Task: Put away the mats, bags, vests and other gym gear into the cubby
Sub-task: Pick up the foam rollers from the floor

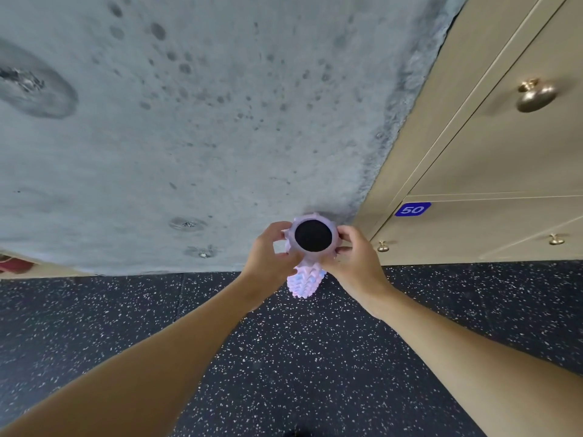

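Both hands hold a lilac roller at its upper end, in front of the person and just left of the lockers. The roller stands nearly upright, its knobbed body running down and away from the camera, pink and pale blue on the spikes lower down. Its top end faces the camera and shows a round dark hollow inside a lilac rim. The left hand grips the rim from the left, fingers curled round the far side and thumb near the front. The right hand clasps it from the right in the same way, fingers bent over the knobs. Both bare forearms reach in from the lower corners of the view. Whether the roller's lower end touches the floor cannot be told. The floor is dark rubber with pale specks. Ahead rises a grey concrete wall, pitted and stained. The lockers to the right are beige, with a large brass knob on an upper door, a blue plate reading 50, and two smaller brass knobs below it. At the far left edge something red lies low by the wall, too cut off to identify.
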The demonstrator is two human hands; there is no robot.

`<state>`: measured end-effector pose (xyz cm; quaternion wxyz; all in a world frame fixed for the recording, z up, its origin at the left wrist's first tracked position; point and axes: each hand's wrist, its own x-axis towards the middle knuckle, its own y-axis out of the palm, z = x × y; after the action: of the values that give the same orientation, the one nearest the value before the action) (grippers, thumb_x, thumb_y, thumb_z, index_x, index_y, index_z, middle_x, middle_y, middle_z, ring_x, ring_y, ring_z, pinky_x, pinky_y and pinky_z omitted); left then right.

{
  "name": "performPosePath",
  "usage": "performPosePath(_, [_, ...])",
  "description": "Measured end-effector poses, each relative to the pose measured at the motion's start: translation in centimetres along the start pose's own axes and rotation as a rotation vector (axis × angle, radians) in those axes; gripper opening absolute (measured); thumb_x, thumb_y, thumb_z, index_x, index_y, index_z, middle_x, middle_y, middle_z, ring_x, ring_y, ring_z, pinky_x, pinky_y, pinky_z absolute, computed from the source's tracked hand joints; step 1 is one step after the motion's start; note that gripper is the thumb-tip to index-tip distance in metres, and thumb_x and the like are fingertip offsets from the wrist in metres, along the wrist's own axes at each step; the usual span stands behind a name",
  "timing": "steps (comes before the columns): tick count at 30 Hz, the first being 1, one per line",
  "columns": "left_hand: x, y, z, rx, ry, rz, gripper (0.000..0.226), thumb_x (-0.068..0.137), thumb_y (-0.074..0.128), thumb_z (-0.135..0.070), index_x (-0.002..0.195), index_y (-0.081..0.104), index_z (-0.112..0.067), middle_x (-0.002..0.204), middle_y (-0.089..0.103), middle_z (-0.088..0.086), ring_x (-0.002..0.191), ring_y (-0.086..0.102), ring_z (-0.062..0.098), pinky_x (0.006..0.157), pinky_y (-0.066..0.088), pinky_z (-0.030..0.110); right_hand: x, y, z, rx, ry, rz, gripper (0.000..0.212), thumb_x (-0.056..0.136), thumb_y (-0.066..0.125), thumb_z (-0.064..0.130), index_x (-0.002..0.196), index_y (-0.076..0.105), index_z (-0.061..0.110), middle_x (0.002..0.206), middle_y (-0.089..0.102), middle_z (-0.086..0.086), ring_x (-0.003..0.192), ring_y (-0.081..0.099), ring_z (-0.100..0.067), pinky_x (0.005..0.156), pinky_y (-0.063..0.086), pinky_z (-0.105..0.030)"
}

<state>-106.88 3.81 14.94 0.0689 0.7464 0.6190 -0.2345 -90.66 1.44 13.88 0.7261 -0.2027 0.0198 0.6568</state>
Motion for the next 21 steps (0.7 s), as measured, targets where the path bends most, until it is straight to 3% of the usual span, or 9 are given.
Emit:
performPosePath(5, [0.2, -0.1, -0.5, 0.122, 0.011, -0.001, 0.055, 0.089, 0.069, -0.016, 0.136, 0.044, -0.030, 0.127, 0.052, 0.000, 0.096, 0.067, 0.020, 0.088, 0.058, 0.044, 0.0, 0.0, 0.3, -0.010, -0.013, 0.018, 0.059, 0.074, 0.084, 0.013, 0.123, 0.053, 0.014, 0.109, 0.062, 0.005, 0.098, 0.062, -0.011, 0.068, 0.045, -0.004])
performPosePath(10, [0.4, -0.3, -0.7, 0.202, 0.005, -0.014, 0.061, 0.089, 0.069, -0.018, 0.141, 0.040, -0.030, 0.127, 0.049, -0.002, 0.092, 0.067, 0.021, 0.077, 0.060, 0.047, 0.1, -0.2, 0.5, -0.056, -0.012, 0.004, 0.058, 0.075, 0.084, 0.017, 0.123, 0.053, 0.015, 0.111, 0.062, 0.005, 0.102, 0.061, -0.011, 0.072, 0.046, -0.004])
performPosePath(12, [0.3, -0.4, -0.7, 0.216, 0.013, -0.022, 0.060, 0.089, 0.069, -0.018, 0.140, 0.040, -0.028, 0.130, 0.049, 0.000, 0.099, 0.066, 0.023, 0.073, 0.058, 0.043, 0.0, -0.4, 0.6, -0.066, -0.009, 0.001, 0.057, 0.075, 0.084, 0.017, 0.123, 0.053, 0.014, 0.112, 0.063, 0.004, 0.101, 0.061, -0.011, 0.071, 0.045, -0.003])
performPosePath(15, [0.0, -0.5, -0.8, 0.260, 0.031, -0.041, 0.058, 0.090, 0.069, -0.020, 0.140, 0.041, -0.025, 0.132, 0.047, 0.002, 0.114, 0.055, 0.022, 0.080, 0.054, 0.037, -0.4, -0.8, 0.8, -0.076, 0.003, 0.009, 0.054, 0.077, 0.081, 0.011, 0.123, 0.053, 0.015, 0.114, 0.061, 0.003, 0.103, 0.062, -0.016, 0.068, 0.044, -0.002])
performPosePath(18, [-0.6, -0.6, -1.3, 0.331, 0.062, -0.070, 0.056, 0.090, 0.070, -0.019, 0.138, 0.043, -0.024, 0.128, 0.047, 0.000, 0.113, 0.051, 0.018, 0.072, 0.049, 0.027, -0.8, -1.4, 1.2, -0.087, 0.020, -0.002, 0.051, 0.077, 0.078, 0.007, 0.120, 0.051, 0.017, 0.117, 0.059, 0.001, 0.103, 0.061, -0.016, 0.067, 0.044, -0.004])
performPosePath(21, [-1.7, -0.5, -2.2, 0.373, 0.101, -0.086, 0.049, 0.089, 0.070, -0.019, 0.132, 0.048, -0.025, 0.122, 0.049, -0.003, 0.107, 0.052, 0.015, 0.065, 0.045, 0.021, -1.7, -2.2, 2.3, -0.081, 0.034, -0.014, 0.063, 0.077, 0.080, 0.012, 0.132, 0.047, 0.012, 0.124, 0.055, 0.000, 0.102, 0.055, -0.011, 0.066, 0.040, 0.001])
